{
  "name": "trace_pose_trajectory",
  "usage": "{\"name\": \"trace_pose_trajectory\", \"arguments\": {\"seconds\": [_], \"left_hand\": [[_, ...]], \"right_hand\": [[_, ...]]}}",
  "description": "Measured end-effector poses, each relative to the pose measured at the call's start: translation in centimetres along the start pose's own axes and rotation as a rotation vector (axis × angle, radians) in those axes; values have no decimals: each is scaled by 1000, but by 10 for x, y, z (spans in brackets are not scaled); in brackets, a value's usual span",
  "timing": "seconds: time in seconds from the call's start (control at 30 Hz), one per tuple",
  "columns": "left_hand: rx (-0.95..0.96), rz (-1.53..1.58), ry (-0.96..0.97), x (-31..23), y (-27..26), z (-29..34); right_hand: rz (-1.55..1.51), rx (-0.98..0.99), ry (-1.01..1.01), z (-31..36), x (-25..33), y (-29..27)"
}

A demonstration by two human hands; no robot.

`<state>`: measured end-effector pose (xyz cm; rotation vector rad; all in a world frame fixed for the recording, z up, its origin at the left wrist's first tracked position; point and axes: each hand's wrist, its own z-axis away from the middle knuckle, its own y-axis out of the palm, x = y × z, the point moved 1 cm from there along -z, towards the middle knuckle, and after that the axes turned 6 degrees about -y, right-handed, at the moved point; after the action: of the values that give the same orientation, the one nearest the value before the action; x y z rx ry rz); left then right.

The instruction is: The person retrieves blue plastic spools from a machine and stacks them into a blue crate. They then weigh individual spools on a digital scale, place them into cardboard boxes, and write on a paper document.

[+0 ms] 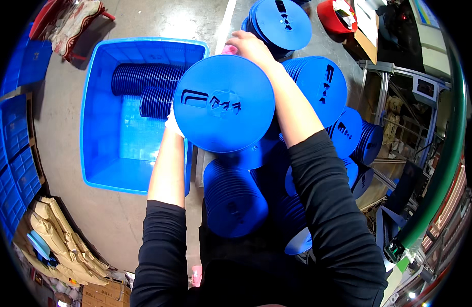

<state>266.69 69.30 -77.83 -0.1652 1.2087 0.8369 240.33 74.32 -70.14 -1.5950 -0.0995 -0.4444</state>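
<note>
A large round blue plastic disc (pixel 223 128) with cut-out shapes faces up in front of me, and whatever lies directly beneath it is hidden. My left hand (pixel 172 123), with white on it, grips the disc's left edge; its fingers disappear behind the rim. Along the far edge my right hand (pixel 249 47) is closed with bent fingers, next to a small pink piece (pixel 229 49) I cannot identify. To the left stands a blue plastic tub (pixel 136 176), where two rows of dark blue discs (pixel 144 79) stand on edge.
Several stacks of blue discs (pixel 320 92) fill the right side, with another stack (pixel 235 204) below the held disc. A red bucket (pixel 334 18) stands at the far right. A patterned red-framed seat (pixel 77 25) is at the far left, and brown sacks (pixel 62 240) lie at the lower left.
</note>
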Motion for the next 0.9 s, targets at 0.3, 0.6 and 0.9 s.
{"name": "trace_pose_trajectory", "arguments": {"seconds": [0.3,0.6,0.9], "left_hand": [[116,-191,102,-29,51,2],[-206,291,-144,-89,80,56],[-212,118,-177,-125,124,126]], "right_hand": [[-754,-81,335,9,13,-91],[-436,75,320,80,64,-136],[-296,-212,424,106,72,-127]]}}
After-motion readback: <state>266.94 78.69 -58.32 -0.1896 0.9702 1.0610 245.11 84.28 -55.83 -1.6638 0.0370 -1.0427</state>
